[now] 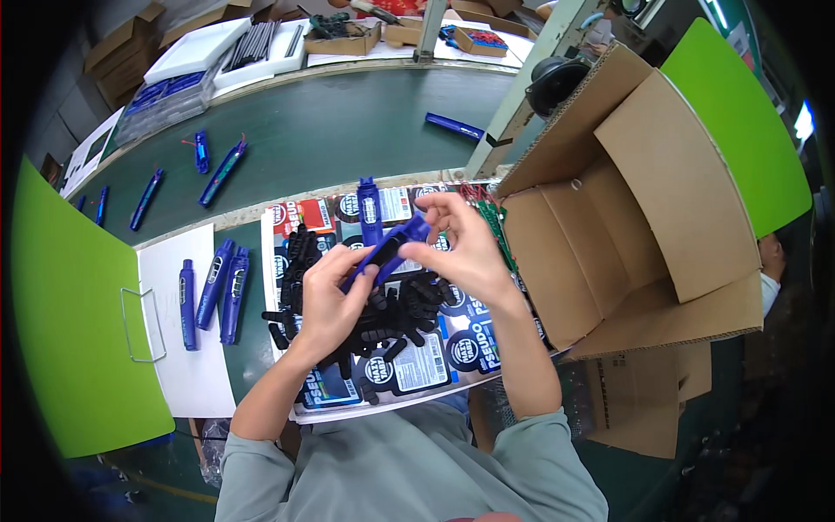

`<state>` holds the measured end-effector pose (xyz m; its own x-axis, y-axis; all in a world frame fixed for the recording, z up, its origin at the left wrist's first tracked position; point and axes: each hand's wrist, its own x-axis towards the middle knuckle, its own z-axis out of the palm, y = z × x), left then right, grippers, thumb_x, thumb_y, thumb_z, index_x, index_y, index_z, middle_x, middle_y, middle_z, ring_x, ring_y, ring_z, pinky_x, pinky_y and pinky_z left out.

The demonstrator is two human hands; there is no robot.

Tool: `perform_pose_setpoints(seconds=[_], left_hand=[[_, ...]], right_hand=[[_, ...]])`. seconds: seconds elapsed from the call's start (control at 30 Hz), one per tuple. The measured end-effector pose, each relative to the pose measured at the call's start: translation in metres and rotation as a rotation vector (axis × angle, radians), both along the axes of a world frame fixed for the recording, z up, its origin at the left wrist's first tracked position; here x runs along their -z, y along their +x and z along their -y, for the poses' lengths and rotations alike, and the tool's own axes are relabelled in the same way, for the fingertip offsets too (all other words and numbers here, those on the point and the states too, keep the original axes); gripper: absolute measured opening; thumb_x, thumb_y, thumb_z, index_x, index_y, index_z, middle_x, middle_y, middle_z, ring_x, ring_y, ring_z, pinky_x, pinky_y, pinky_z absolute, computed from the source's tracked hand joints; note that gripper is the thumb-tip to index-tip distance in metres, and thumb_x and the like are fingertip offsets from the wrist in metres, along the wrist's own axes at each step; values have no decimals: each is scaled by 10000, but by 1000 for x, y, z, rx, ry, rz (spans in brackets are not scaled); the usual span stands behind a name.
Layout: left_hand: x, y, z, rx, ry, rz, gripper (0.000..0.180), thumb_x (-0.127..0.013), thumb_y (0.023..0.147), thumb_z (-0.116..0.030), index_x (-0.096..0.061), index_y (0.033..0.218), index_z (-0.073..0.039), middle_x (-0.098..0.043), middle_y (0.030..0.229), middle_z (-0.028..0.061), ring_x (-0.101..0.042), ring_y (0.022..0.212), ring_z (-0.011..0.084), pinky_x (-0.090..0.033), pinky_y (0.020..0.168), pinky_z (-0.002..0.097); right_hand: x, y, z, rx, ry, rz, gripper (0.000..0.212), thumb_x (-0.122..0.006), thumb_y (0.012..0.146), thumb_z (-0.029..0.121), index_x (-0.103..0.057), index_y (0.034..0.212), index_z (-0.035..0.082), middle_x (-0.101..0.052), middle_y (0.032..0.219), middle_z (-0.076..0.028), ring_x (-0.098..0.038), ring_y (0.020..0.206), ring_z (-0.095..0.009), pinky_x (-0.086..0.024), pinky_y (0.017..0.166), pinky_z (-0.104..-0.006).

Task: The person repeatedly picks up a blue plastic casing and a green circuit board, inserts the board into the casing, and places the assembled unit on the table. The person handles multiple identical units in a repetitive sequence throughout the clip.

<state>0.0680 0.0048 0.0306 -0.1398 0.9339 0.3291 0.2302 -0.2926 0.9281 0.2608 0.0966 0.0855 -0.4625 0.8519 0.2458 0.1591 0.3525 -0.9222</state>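
Observation:
My left hand [332, 296] grips the lower end of a blue plastic casing [407, 233], thumb on top. The casing is long and tilted up to the right, with a dark opening along its side. At its upper end are the bent fingers and thumb of my right hand [470, 252]; part of that end is hidden. Just beyond lies another blue casing [370, 209]. Small black ribbed pieces [396, 317] are heaped beneath my hands on a board covered with printed sheets [422, 370].
Several blue casings [213, 283] rest on white paper at left; more lie on the green bench [330, 122], some with red wires. Green circuit boards [491, 222] with wires lie beside a large open cardboard box [565, 252]. Green panels [74, 331] flank both sides. A metal post [513, 113] rises ahead.

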Motion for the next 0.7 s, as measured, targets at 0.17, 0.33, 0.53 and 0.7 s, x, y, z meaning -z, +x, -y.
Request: perform_pose_setpoints(seconds=[0.17,0.33,0.53,0.7], left_hand=[[12,-21,7,27,-264,371,272,-624,997,-61,-624,1248,43,-675,964,51,-663,737,101,-528,583,220],[16,-25,13,44,-264,428,289,-628,1001,-76,-612,1259,53,-678,957,57,-663,736,109,-528,576,230],[19,-25,13,59,-259,422,289,-629,1004,-86,-613,1263,40,-678,958,55,-661,746,105,-526,574,231],[22,-24,14,89,-257,409,278,-627,1003,-84,-623,1255,32,-680,957,47,-660,748,98,-527,591,228]], right_hand=[[14,80,-30,493,214,322,190,-703,921,117,-726,1039,-31,-749,857,-145,-722,747,-188,-566,670,-326],[41,97,-39,439,87,659,257,-744,862,168,-723,1026,-29,-729,847,-178,-711,706,-284,-556,721,-396],[47,90,-45,422,195,748,295,-733,826,125,-724,1081,-23,-716,787,-145,-691,684,-249,-542,706,-384],[32,93,-47,383,211,673,336,-678,847,95,-685,1159,-31,-692,795,-165,-694,720,-285,-544,739,-407]])
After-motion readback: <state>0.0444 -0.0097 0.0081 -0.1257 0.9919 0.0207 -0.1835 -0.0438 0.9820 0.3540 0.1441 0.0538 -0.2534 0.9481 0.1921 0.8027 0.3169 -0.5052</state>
